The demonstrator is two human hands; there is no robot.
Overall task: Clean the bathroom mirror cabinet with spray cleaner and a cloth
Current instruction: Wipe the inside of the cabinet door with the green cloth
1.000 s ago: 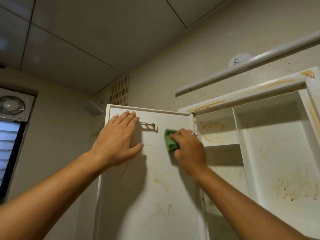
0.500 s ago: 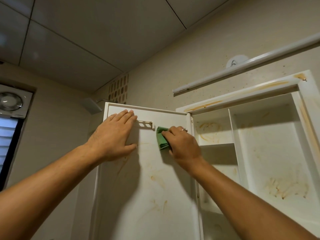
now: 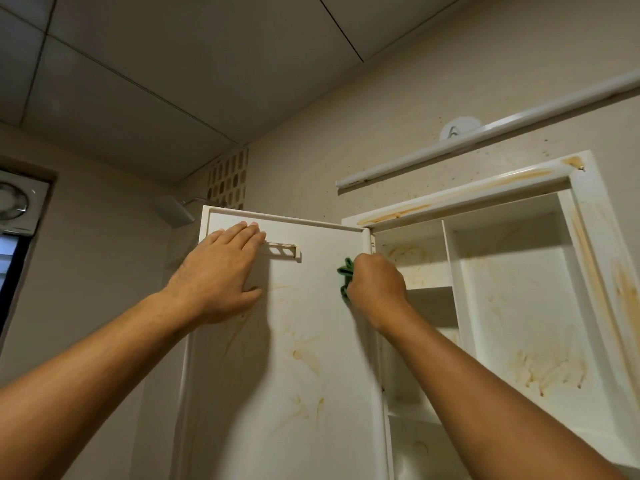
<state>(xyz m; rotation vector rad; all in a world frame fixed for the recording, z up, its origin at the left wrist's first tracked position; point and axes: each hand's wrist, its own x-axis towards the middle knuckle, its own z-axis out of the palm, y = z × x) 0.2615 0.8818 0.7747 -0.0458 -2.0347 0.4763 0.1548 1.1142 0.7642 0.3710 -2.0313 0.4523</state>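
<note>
Left hand [image 3: 221, 271] is lying flat on the open cabinet door [image 3: 294, 341], fingers straight and together. Right hand [image 3: 375, 284] is gripping the green cloth [image 3: 345, 275], fingers curled, pressing it near the hinge edge.

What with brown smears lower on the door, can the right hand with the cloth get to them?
Probably yes: the right hand presses the cloth on the door; nothing covers the smears below.

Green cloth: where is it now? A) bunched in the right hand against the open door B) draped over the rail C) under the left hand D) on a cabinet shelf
A: the right hand grips the green cloth against the open door; the left hand lies flat on the door.
</note>
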